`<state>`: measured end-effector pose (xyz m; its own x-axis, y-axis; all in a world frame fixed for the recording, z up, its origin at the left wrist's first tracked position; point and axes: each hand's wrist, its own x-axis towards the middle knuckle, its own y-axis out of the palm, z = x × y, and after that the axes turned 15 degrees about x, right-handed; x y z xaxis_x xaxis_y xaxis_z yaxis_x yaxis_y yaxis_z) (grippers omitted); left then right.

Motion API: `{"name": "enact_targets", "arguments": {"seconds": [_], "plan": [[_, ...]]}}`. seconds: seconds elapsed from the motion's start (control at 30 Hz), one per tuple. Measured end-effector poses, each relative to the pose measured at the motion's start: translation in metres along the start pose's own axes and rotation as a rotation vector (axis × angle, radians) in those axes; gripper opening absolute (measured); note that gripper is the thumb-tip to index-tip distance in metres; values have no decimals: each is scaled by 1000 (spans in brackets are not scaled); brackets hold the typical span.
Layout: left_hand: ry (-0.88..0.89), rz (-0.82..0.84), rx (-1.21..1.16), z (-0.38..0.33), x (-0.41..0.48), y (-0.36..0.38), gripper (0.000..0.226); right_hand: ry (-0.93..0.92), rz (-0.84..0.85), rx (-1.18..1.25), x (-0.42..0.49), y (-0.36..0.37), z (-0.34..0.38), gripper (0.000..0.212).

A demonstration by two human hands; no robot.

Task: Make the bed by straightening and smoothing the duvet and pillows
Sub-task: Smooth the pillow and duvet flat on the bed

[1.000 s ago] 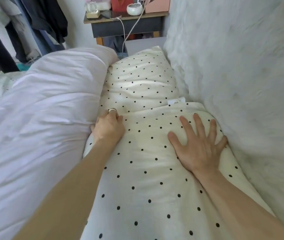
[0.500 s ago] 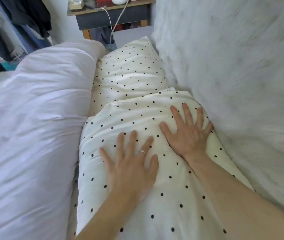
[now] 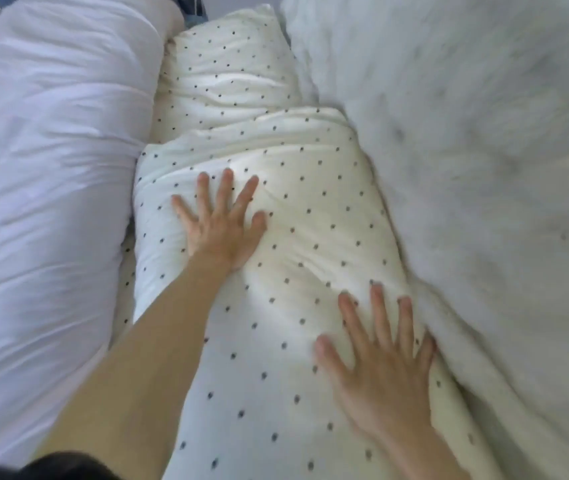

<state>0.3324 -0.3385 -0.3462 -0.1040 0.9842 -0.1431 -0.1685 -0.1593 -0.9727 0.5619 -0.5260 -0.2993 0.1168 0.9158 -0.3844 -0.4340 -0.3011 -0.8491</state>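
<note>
Bed (image 3: 124,268), near dotted pillow (image 3: 310,220) directly beneath both flat hands (image 3: 222,226) (image 3: 380,372)

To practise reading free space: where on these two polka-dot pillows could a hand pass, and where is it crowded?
Free: the near pillow between the left hand and right hand, and the whole far pillow between the white duvet and the fluffy white cover. Crowded: the right hand's edge, tight against that cover.

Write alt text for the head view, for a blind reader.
Two hands press flat on a cream pillow with black dots, the left hand farther up, the right hand beside fluffy white fabric. A second dotted pillow lies beyond; a white duvet is bunched at left.
</note>
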Motion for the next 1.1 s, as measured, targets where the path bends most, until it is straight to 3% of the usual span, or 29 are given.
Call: {"name": "enact_targets", "arguments": {"seconds": [0.17,0.27,0.33,0.47,0.57,0.67,0.7,0.77,0.87,0.9,0.93,1.03,1.1], "plan": [[39,57,37,-8,-38,-27,64,-19,45,2,32,9,-19,81],[79,127,-91,-24,-131,-28,66,3,83,52,22,1,-13,84],[137,86,-137,-33,-212,-17,68,-1,60,69,7,-10,-5,84],[67,108,-171,-21,-367,10,69,-58,-17,-8,-98,2,-28,86],[151,189,-107,2,-458,13,80,117,63,-14,-216,23,-70,91],[217,263,-70,19,-497,6,88,263,117,22,-256,21,-72,101],[206,218,-90,23,-489,-5,80,227,101,-2,-255,14,-57,100],[161,5,-221,22,-459,-35,63,-39,-142,120,-237,-9,-10,89],[49,-308,-428,16,-413,-75,65,-517,-607,320,-205,-43,44,75],[26,-321,-470,14,-411,-67,68,-560,-654,303,-199,-36,38,73],[35,-233,-475,14,-417,-52,70,-481,-585,252,-198,-21,23,74],[174,216,-188,18,-479,18,82,198,-69,133,-232,56,-50,87],[225,311,-216,31,-514,41,95,397,49,203,-257,80,-68,91]]}}
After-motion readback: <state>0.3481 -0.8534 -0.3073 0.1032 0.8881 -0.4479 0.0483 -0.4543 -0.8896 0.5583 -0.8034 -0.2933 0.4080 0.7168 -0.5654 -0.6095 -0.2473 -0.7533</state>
